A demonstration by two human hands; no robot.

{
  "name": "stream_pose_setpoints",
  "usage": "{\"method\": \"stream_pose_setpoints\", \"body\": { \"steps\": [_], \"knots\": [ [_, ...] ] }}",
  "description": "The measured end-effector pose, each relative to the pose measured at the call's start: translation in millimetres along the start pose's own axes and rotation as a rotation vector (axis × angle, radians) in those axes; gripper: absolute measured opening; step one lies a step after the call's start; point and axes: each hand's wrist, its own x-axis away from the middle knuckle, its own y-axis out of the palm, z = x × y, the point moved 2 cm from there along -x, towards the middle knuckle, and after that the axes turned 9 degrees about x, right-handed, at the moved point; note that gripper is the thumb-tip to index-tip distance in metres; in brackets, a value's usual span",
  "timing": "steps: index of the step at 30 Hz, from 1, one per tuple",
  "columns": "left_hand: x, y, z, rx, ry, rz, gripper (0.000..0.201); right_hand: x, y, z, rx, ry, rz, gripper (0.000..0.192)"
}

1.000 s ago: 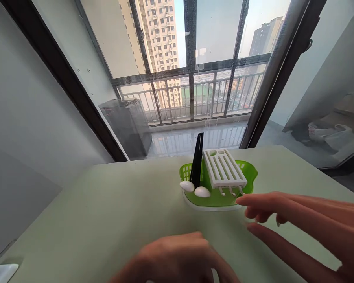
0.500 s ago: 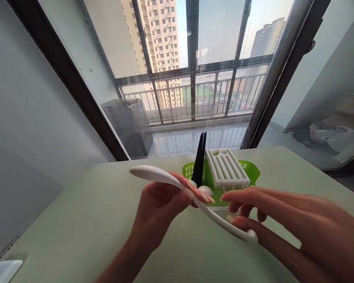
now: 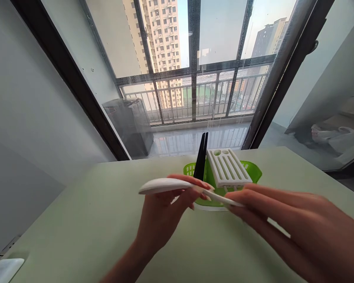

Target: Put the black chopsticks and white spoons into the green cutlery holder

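A long-handled white spoon (image 3: 162,185) is held up above the table, lying nearly level with its bowl end to the left. My left hand (image 3: 162,224) pinches it between thumb and fingers where the handle meets the bowl. At the far end of the handle, my right hand (image 3: 277,214) has its thumb and fingers closed on the tip, which they hide. Just behind both hands stands a green plastic basket (image 3: 255,173) with a white base. Black chopsticks (image 3: 200,159) lean upright in it, beside a tilted white slotted rack (image 3: 228,167).
The pale green table (image 3: 85,220) spreads out beneath my hands. A white object (image 3: 6,270) sits at its lower left edge. Beyond the far edge is a dark-framed glass door (image 3: 261,118), with a grey box-shaped object (image 3: 129,125) on the balcony floor.
My right hand, loosely open near the handle before, has closed on its end. The spoon has turned from a steep slant to nearly level, its handle end raised and its bowl slightly lower.
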Motion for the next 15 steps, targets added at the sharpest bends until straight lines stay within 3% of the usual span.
{"method": "stream_pose_setpoints", "body": {
  "steps": [5,8,11,15],
  "knots": [
    [-8,-15.8,11,-0.165,0.089,-0.035,0.047,2,-12,9,0.176,0.188,0.038,0.034],
    [-10,-21.9,16,-0.198,0.104,-0.118,0.056,4,-16,9,0.230,0.212,0.057,0.037],
    [-11,-23.8,18,-0.205,0.108,-0.148,0.056,5,-15,7,0.241,0.210,0.059,0.038],
    [-12,-25.1,18,-0.188,0.110,-0.106,0.050,4,-9,11,0.256,0.208,0.110,0.036]
  ]
}}
